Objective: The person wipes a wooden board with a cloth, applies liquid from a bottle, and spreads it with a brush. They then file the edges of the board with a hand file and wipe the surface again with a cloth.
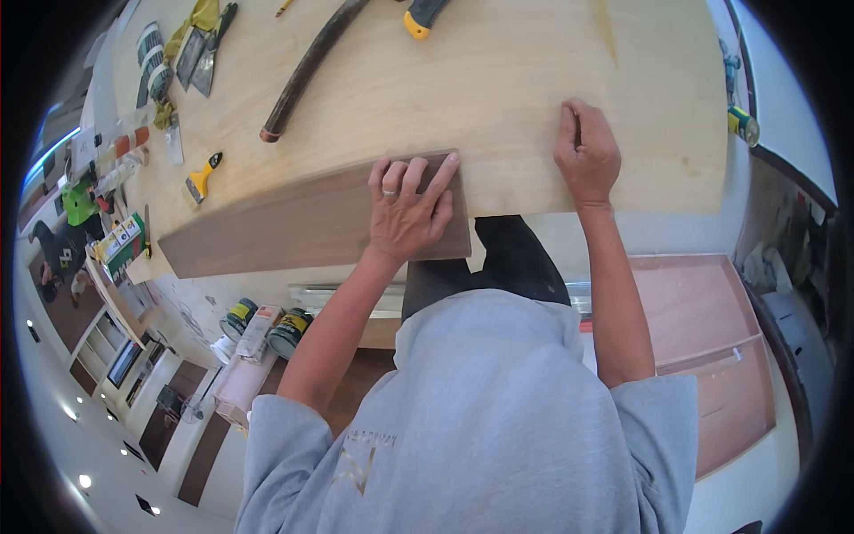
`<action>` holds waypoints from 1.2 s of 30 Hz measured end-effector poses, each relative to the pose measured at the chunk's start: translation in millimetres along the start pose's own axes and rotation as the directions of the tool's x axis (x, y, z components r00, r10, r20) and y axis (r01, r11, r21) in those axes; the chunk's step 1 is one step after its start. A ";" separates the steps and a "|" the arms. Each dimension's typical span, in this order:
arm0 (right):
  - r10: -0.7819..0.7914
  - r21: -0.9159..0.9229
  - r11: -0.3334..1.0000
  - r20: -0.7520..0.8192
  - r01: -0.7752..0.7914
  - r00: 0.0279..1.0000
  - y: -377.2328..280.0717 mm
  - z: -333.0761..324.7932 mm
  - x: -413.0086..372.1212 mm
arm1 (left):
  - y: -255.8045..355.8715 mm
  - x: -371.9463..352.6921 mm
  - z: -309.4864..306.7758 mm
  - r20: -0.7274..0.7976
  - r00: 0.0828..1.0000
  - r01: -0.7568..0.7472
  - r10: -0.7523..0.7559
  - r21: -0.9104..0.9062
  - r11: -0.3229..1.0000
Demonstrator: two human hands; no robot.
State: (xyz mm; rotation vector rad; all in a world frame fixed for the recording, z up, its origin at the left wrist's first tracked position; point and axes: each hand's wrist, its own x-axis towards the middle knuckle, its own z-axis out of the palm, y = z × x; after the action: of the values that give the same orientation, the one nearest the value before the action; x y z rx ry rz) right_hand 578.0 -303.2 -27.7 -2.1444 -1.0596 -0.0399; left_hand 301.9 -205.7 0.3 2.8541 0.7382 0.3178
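A long brown wood-grain board [285, 218] lies along the near edge of the worktable, its right end overhanging the edge toward my body. My left hand [412, 205], with a ring on one finger, rests on top near that right end, fingers spread and touching the surface. To the right, apart from the board, my right hand [589, 160] is held closed over the pale tabletop. Its fingers are curled together; whatever they hold, if anything, is hidden.
On the pale wooden worktable [507, 98] lie a dark curved hose [311, 71], a yellow-handled brush [204, 178], putty knives [200, 58] and a yellow-and-black tool handle [422, 20]. Paint cans [289, 331] stand below left. Another person [67, 249] is at far left.
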 end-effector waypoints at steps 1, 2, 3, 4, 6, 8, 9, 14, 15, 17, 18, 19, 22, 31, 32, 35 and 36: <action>0.002 -0.005 1.000 0.008 -0.002 1.000 -0.6 0.0 -0.1 | 0.2 -0.8 -0.9 -0.005 1.000 0.000 0.000 -0.003 1.000; 0.004 -0.010 1.000 0.019 -0.004 1.000 -1.0 -0.8 -1.0 | 1.6 -2.1 -2.9 -0.005 1.000 -0.001 0.001 -0.003 1.000; 0.001 -0.014 1.000 0.026 -0.001 1.000 -0.7 -0.9 -0.4 | 1.7 -1.3 -3.9 -0.011 1.000 -0.003 0.003 0.001 1.000; -0.012 -0.028 1.000 0.012 0.013 1.000 0.5 -1.2 0.3 | 1.2 0.2 -4.8 -0.018 1.000 -0.005 0.005 0.008 1.000; -0.039 -0.038 0.999 -0.009 0.038 0.999 2.1 0.4 -2.0 | 2.9 0.9 -6.3 -0.018 1.000 0.001 -0.001 -0.001 1.000; -0.023 -0.047 0.999 0.016 0.024 1.000 2.3 2.2 -3.1 | 1.2 -2.1 -7.8 -0.034 0.999 0.003 -0.003 -0.007 1.000; -0.017 -0.050 0.999 0.030 0.018 0.999 3.5 1.8 -4.2 | -0.1 -3.6 -7.3 -0.037 0.999 0.001 -0.001 -0.016 1.000; -0.026 -0.091 0.995 0.047 0.030 0.999 15.3 5.0 -11.2 | 2.9 -9.7 -14.4 -0.055 0.998 0.018 -0.020 -0.033 0.999; -0.012 -0.095 0.995 0.070 0.019 0.997 16.1 6.9 -10.0 | 1.6 -10.4 -15.4 -0.079 0.997 0.021 -0.025 -0.052 0.998; -0.020 -0.079 0.996 0.089 0.028 0.996 9.1 5.3 -7.5 | 0.4 -12.8 -16.6 -0.083 0.995 0.046 -0.050 -0.058 0.997; -0.032 -0.088 0.995 0.094 0.040 0.995 11.4 2.3 -7.3 | 5.4 -17.4 -17.8 -0.085 0.995 0.055 -0.062 -0.079 0.995; -0.036 -0.099 0.994 0.093 0.045 0.995 11.7 3.7 -6.6 | 9.1 -24.4 -21.0 -0.122 0.987 0.093 -0.106 -0.107 0.990; 0.002 -0.110 0.994 0.106 0.009 0.994 8.7 5.0 -5.6 | 13.4 -48.9 -34.2 -0.209 0.951 0.191 -0.226 -0.175 0.966; -0.016 -0.091 0.996 0.088 0.025 0.996 10.9 4.0 -6.6 | 11.4 -296.5 -51.9 0.083 0.362 0.891 -0.929 -0.324 0.318; -0.027 -0.086 0.996 0.088 0.034 0.996 9.5 3.1 -8.1 | 12.7 -337.2 -36.9 0.132 0.313 0.937 -0.940 -0.205 0.283; -0.031 -0.077 0.996 0.085 0.037 0.996 11.2 4.2 -7.9 | 48.5 -436.4 -12.3 0.362 0.014 0.995 -0.932 0.088 0.049; -0.038 -0.060 0.997 0.073 0.043 0.997 10.4 5.9 -6.2 | 63.7 -452.5 -17.7 0.404 0.008 0.993 -0.915 0.106 0.055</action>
State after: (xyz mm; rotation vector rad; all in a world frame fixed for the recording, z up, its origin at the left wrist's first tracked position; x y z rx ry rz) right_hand 579.6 -307.8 -40.2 -2.1940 -1.1568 -0.0149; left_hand -59.9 -482.2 -41.3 1.3813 2.1380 -0.3692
